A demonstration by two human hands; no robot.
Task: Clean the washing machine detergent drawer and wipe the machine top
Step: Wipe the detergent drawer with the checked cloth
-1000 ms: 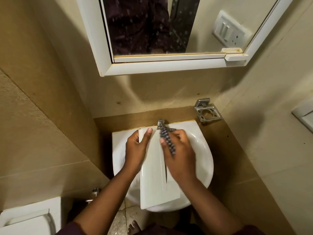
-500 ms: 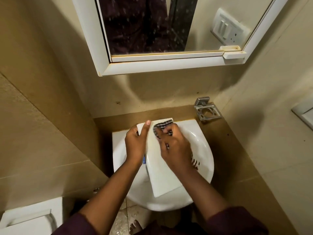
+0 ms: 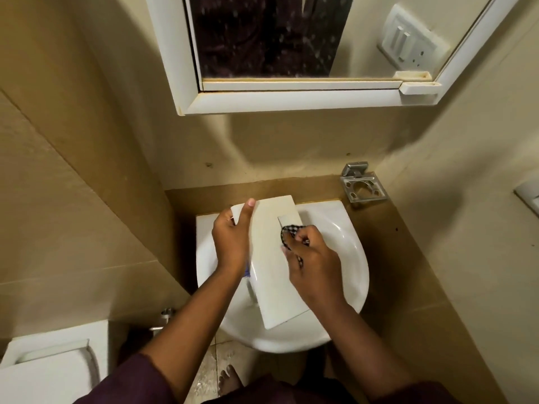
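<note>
**Drawer over the basin, cloth at work**

The detergent drawer lies flat-side up across the sink, reaching from its back edge toward the front rim. The left hand grips the drawer's left edge, thumb on top. The right hand's fingers pinch a checked cloth against it. It looks like light, stiff plastic, probably slippery when wet, so holding it by the long edges seems safest.

White detergent drawer tilted over sink, checkered cloth against it
</note>
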